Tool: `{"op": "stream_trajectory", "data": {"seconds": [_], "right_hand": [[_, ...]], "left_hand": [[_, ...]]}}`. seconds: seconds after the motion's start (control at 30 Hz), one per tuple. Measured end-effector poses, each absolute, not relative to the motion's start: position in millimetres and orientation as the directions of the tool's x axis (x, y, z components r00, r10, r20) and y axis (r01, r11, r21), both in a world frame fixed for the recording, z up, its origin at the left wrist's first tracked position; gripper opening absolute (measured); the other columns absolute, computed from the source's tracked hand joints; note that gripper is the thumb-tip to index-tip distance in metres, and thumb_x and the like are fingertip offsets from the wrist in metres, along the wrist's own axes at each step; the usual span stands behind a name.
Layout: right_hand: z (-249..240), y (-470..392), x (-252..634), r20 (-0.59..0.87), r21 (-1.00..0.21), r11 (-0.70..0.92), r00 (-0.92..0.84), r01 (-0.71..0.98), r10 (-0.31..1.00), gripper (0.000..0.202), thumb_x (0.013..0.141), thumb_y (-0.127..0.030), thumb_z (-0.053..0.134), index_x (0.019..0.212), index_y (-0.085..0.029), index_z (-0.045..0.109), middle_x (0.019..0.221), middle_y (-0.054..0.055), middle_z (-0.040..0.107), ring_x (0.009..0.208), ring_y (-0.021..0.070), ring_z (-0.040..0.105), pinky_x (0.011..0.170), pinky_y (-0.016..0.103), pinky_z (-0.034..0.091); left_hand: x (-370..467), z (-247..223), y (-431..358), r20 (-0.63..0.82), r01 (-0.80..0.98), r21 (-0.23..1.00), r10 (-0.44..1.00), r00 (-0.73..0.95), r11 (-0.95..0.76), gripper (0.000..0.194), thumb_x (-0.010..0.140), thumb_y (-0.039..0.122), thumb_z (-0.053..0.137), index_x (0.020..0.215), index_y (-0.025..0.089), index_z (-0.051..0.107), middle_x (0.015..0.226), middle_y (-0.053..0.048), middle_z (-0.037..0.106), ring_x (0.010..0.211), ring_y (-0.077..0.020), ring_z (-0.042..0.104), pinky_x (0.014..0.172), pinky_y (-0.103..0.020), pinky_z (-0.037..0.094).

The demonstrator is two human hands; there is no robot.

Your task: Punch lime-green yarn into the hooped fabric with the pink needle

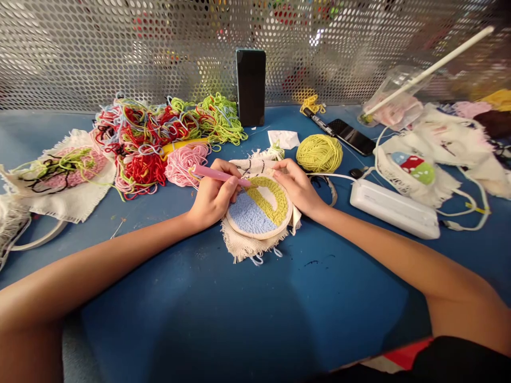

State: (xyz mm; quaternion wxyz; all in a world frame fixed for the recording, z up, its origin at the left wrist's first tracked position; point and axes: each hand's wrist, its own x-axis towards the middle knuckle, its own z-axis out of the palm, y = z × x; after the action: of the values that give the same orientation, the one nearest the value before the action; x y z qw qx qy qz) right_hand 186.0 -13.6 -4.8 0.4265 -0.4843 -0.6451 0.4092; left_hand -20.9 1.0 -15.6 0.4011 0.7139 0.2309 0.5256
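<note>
My left hand [216, 196] is closed around a pink punch needle [217, 174], its tip against the looped yarn at the upper left of the work. Under it lies a round embroidery hoop [260, 235] with frayed cream cloth [239, 246] sticking out around it. Light blue loops [251, 211] fill the lower left, and yellow-green loops [281, 206] curve around a bare cream patch [268, 196]. My right hand [296, 186] grips the hoop's upper right rim, fingers over the edge. A ball of yellow-green yarn [319, 152] sits just beyond that hand.
Tangled multicoloured yarn [151, 125] and a pink skein [186, 164] lie back left, near another worked cloth [72, 170]. A phone [251, 88] stands against the perforated metal panel [179, 58]. To the right are a white power strip [393, 207], another phone [351, 135] and a plastic cup [393, 98].
</note>
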Motion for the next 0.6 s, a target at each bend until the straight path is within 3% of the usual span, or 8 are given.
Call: {"op": "stream_trajectory", "data": {"seconds": [0.27, 0.6], "right_hand": [[-6.1, -11.2, 185.4, 0.178, -0.924, 0.215, -0.144, 0.317, 0.973, 0.026, 0.086, -0.036, 0.049, 0.067, -0.020, 0.042, 0.060, -0.003, 0.036, 0.056, 0.0104, 0.035, 0.053, 0.027, 0.027], [-5.4, -11.9, 185.4, 0.165, -0.926, 0.191, -0.107, 0.327, 0.980, 0.028, 0.085, -0.032, 0.050, 0.063, -0.019, 0.039, 0.058, -0.004, 0.033, 0.053, 0.0087, 0.033, 0.052, 0.027, 0.025]], "left_hand": [[-20.3, -12.7, -0.8, 0.524, -0.114, 0.849, 0.796, 0.302, -0.516, 0.015, 0.091, 0.034, 0.041, 0.087, 0.020, 0.042, 0.058, 0.005, 0.051, 0.039, -0.0042, 0.047, 0.032, -0.013, 0.034], [-19.9, -12.1, -1.9, 0.519, -0.188, 0.855, 0.803, 0.291, -0.484, 0.016, 0.091, 0.035, 0.041, 0.088, 0.020, 0.040, 0.058, 0.005, 0.049, 0.042, -0.0057, 0.051, 0.030, -0.013, 0.033]]}}
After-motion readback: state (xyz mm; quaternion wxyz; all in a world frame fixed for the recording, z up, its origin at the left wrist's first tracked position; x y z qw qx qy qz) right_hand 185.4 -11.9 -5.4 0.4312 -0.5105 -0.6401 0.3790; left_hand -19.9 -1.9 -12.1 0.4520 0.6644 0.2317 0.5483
